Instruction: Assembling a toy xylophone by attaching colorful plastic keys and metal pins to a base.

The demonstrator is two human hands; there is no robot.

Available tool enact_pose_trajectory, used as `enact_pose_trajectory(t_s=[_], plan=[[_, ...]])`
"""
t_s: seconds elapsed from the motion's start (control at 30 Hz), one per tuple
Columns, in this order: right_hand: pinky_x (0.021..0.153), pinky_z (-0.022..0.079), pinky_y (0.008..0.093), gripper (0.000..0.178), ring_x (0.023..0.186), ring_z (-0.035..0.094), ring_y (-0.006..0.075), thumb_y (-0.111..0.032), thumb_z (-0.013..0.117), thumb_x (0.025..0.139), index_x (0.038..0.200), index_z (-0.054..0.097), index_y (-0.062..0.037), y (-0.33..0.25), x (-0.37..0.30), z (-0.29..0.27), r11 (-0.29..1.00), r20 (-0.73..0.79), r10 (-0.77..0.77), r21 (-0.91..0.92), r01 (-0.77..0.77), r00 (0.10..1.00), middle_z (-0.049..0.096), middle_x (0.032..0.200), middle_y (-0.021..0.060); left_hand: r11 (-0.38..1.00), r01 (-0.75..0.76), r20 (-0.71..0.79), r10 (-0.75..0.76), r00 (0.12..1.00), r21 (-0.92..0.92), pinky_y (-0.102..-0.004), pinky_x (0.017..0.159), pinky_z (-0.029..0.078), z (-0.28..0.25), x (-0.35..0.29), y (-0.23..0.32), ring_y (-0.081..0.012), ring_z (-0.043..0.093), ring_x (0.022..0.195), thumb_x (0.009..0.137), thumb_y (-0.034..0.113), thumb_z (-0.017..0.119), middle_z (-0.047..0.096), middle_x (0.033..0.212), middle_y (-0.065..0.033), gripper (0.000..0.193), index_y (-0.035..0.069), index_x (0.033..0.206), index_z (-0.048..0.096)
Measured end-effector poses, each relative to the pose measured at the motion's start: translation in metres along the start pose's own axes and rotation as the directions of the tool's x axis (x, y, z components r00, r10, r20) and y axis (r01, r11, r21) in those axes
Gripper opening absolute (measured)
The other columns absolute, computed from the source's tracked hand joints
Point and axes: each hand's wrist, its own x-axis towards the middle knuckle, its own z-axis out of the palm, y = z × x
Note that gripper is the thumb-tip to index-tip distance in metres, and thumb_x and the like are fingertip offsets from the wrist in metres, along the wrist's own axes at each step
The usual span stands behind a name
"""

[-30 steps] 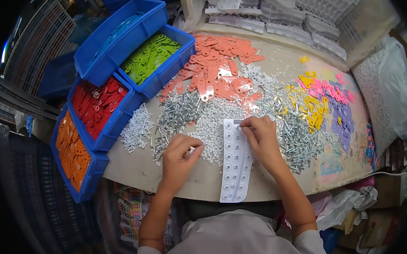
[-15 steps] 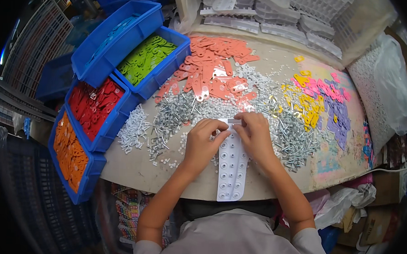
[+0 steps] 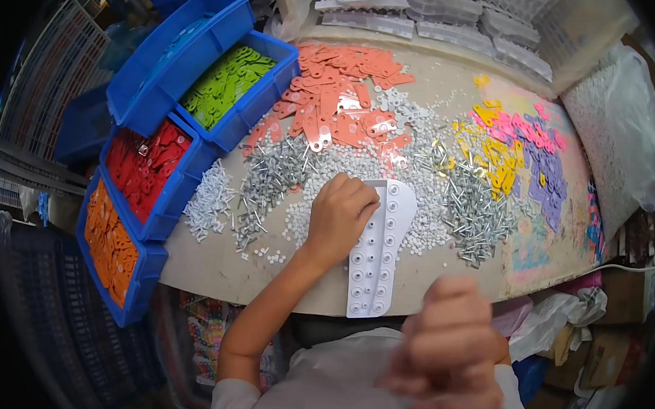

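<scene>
A long white plastic plate [image 3: 369, 281] with rows of round raised sockets lies at the table's front edge, its wider, rounded end pointing away from me. My left hand [image 3: 343, 216] rests over that far end on its left side, fingers curled and pressed together; whatever they pinch is hidden. My right hand [image 3: 449, 351] is lifted off the plate, near me at the lower right. Its fingers look bent but are smeared by motion. Small white caps [image 3: 422, 228] lie thickly around the plate's far end.
Metal pins [image 3: 478, 220] are heaped right, more pins [image 3: 273, 179] left, beside white plastic pins [image 3: 209, 202]. Salmon tags [image 3: 341, 94] lie behind; yellow [image 3: 503, 169], pink [image 3: 520, 133] and purple pieces [image 3: 547, 190] lie right. Blue bins [image 3: 166, 203] of coloured pieces line the left.
My right hand has left the plate's far end and come back toward me, rising to the lower right. The left hand stays at the plate, its fingers now curled further over.
</scene>
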Motion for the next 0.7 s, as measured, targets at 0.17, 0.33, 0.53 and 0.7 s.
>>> enact_pose_trajectory(t_s=[0.17,0.33,0.53,0.7], plan=[[0.059,0.038,0.0399,0.041,0.076,0.053,0.0235,-0.01,0.074,0.085,0.12,0.058,-0.0236,-0.012,0.044,-0.011,0.792,0.318,0.068,0.559,-0.245,0.946,0.061,0.1,0.0127,0.997,0.019,0.02,-0.021,1.0,0.078,-0.0387,0.08,0.044,-0.01,-0.014,0.003,-0.0243,0.058,0.083,0.077,0.012,0.078,0.063,0.082,-0.0054,0.013,0.006,0.085,0.07],[0.058,0.038,0.0381,0.039,0.072,0.052,0.0233,0.0,0.068,0.087,0.115,0.057,-0.0241,-0.033,0.035,0.003,0.696,0.167,0.318,0.627,-0.35,0.933,0.059,0.096,0.0131,0.969,0.138,-0.163,-0.105,0.981,0.204,-0.0396,0.08,0.045,-0.035,-0.019,-0.009,-0.0254,0.061,0.084,0.082,0.011,0.075,0.065,0.084,-0.0085,0.01,0.005,0.087,0.07],[0.057,0.038,0.0377,0.038,0.068,0.051,0.022,0.001,0.066,0.089,0.114,0.056,-0.026,-0.023,0.032,-0.005,0.681,0.219,0.199,0.67,-0.295,0.955,0.058,0.093,0.0116,0.81,0.396,-0.322,-0.271,0.907,0.433,-0.0406,0.071,0.046,-0.084,-0.042,-0.061,-0.0292,0.06,0.076,0.086,0.014,0.072,0.064,0.076,-0.0094,0.012,0.003,0.082,0.068],[0.062,0.041,0.0433,0.038,0.072,0.053,0.0215,-0.002,0.066,0.092,0.117,0.054,-0.0279,-0.022,0.023,-0.005,0.714,0.23,0.158,0.645,-0.272,0.96,0.059,0.097,0.0112,0.722,0.484,-0.22,-0.434,0.874,0.495,-0.0426,0.07,0.044,-0.084,-0.055,-0.073,-0.0289,0.058,0.073,0.083,0.02,0.075,0.061,0.071,-0.0079,0.02,0.003,0.078,0.066]])
